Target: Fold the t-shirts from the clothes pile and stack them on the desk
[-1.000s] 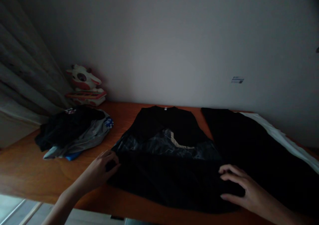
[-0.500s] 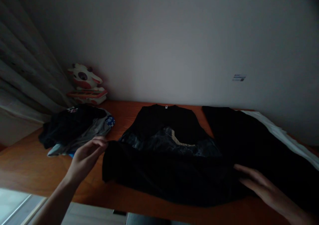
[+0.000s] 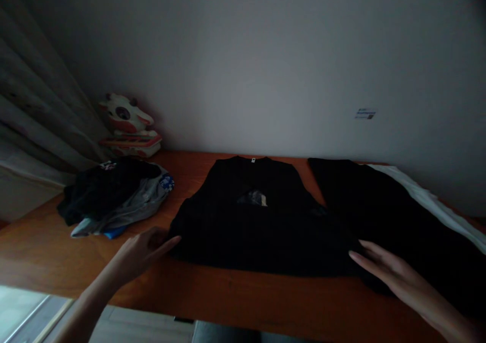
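A black T-shirt lies on the orange wooden table, its lower half folded up so only a small patch of print shows near the middle. My left hand rests by the shirt's left folded corner, fingers stretched out and touching the cloth edge. My right hand lies flat with fingers extended at the shirt's right corner, on the dark fabric. Neither hand grips anything.
A heap of dark and grey clothes sits at the left. A red and white plush toy stands against the wall behind it. Black and white garments lie flat at the right. A curtain hangs at the far left.
The shirt's bottom hem, held up by my left hand half a second ago, now lies folded over the print. Both hands have let go and rest flat at the fold's corners.
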The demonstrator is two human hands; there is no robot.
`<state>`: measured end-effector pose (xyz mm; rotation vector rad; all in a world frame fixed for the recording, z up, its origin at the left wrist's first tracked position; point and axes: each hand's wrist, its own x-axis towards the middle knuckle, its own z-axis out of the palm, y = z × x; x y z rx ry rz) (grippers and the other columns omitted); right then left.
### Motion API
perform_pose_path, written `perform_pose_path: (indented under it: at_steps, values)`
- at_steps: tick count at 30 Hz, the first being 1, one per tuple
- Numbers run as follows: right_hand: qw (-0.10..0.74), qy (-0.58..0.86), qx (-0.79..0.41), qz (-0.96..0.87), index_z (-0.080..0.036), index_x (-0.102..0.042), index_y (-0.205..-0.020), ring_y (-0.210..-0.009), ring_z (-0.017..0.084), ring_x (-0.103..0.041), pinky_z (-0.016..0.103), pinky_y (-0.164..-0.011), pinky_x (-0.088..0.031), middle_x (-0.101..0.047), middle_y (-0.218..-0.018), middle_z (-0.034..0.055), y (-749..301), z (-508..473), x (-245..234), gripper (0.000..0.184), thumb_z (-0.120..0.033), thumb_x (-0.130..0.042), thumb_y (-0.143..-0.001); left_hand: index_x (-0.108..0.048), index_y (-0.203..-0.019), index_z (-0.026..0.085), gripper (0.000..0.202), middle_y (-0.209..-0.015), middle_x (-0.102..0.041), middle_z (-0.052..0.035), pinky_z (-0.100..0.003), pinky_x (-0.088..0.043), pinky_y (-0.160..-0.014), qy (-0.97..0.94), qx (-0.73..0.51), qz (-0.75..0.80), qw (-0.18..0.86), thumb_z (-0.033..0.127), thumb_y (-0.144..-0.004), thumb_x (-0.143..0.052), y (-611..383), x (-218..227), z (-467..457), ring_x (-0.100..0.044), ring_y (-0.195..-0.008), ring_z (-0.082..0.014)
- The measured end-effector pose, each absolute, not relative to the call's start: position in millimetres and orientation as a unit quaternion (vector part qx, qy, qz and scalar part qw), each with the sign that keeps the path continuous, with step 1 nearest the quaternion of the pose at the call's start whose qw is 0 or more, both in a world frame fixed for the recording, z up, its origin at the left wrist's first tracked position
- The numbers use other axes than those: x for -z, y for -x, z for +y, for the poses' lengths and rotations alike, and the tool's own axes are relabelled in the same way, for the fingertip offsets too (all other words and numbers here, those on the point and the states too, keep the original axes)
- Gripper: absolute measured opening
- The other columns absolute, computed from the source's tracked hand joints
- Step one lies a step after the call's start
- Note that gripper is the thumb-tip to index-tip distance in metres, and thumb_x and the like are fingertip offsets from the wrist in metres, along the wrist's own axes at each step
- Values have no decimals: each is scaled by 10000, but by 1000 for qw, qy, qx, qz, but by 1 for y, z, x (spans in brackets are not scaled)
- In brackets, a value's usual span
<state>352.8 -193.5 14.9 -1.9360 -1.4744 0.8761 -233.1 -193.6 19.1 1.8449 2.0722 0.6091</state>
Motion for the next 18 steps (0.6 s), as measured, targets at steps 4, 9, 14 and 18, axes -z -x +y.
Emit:
perform_pose_path:
  at_steps: [4, 9, 14, 18]
  values:
    - [275, 735, -348, -513, -208, -666, -1243, -1222, 413, -634, 492, -960, -580, -718, -1245, 195, -358, -194, -5, 856, -757, -706, -588, -602, -677, 223, 458, -636, -597, 11, -251, -463, -573, -680, -245, 673, 160, 667, -786, -623, 234, -20, -204, -573, -578, -160]
    - [308, 733, -354, -493, -210, -663, -1215, -1259, 407, -608, 465, -1028, -544, -692, -1295, 194, -358, -191, -3, 827, -777, -673, -612, -637, -840, 228, 462, -744, -618, -10, -265, -526, -656, -616, -388, 651, 215, 688, -819, -602, 238, -29, -206, -599, -692, -174]
    - [331, 736, -333, -487, -216, -704, -1115, -1187, 408, -656, 453, -1017, -553, -757, -1158, 176, -354, -193, -5, 745, -771, -665, -620, -629, -853, 239, 509, -756, -616, -1, -266, -531, -670, -593, -404, 662, 215, 744, -796, -594, 244, -29, -206, -600, -721, -181]
    - [280, 747, -312, -516, -194, -718, -1115, -1185, 410, -658, 475, -994, -563, -771, -1116, 171, -360, -196, -1, 784, -805, -614, -636, -650, -824, 209, 516, -648, -580, 17, -241, -482, -574, -661, -304, 657, 197, 722, -791, -605, 245, -20, -205, -545, -596, -148]
